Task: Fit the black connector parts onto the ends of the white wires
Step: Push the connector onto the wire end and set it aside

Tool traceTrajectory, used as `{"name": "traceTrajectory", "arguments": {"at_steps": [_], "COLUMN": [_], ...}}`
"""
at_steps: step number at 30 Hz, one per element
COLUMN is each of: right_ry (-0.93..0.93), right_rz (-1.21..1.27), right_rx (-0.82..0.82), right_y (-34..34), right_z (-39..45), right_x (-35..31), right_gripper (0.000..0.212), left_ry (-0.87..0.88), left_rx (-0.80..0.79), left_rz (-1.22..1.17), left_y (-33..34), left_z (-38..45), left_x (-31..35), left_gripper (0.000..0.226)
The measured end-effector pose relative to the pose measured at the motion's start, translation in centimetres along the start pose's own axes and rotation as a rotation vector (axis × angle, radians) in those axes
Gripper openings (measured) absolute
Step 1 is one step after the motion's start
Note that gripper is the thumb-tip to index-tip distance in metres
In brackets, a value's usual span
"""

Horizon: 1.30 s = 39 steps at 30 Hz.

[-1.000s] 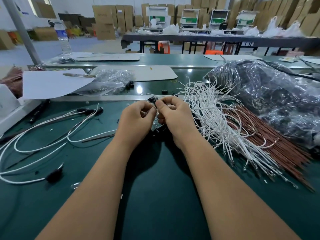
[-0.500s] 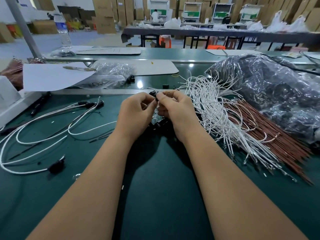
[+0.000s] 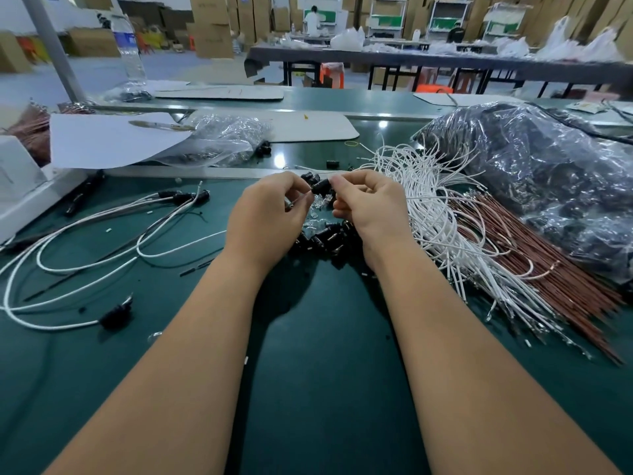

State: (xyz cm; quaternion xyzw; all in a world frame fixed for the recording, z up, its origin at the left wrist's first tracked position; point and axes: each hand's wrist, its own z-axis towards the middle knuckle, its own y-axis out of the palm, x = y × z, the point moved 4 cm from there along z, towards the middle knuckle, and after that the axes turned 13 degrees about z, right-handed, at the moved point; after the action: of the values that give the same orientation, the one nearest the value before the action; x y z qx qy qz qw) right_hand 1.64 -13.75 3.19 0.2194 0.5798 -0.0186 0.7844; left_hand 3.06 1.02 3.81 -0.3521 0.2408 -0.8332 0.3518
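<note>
Both hands raised, pinching black connector

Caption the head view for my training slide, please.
Both hands, left and right, pinch a black connector above loose connector parts, beside white wires.

I work in a factory assembly hall. My green surface carries a heap of white wires, bundled red-brown wires and bagged black parts. Behind it stand stacked cardboard boxes, long work tables and metal racks.
</note>
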Motion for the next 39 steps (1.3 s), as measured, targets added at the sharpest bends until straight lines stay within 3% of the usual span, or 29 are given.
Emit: {"name": "traceTrajectory", "arguments": {"at_steps": [7,39], "right_ry": [-0.022,-0.038], "right_rz": [-0.127,-0.170], "right_rx": [-0.046,0.018], "right_y": [0.3,0.3], "right_z": [-0.2,-0.1], "right_x": [0.0,-1.0], "right_gripper": [0.017,0.016], "left_ry": [0.036,0.007], "left_rx": [-0.009,0.027], "left_rz": [0.021,-0.042], "left_y": [0.1,-0.2], "left_z": [-0.2,0.0], "left_x": [0.6,0.9], "left_gripper": [0.005,0.007]}}
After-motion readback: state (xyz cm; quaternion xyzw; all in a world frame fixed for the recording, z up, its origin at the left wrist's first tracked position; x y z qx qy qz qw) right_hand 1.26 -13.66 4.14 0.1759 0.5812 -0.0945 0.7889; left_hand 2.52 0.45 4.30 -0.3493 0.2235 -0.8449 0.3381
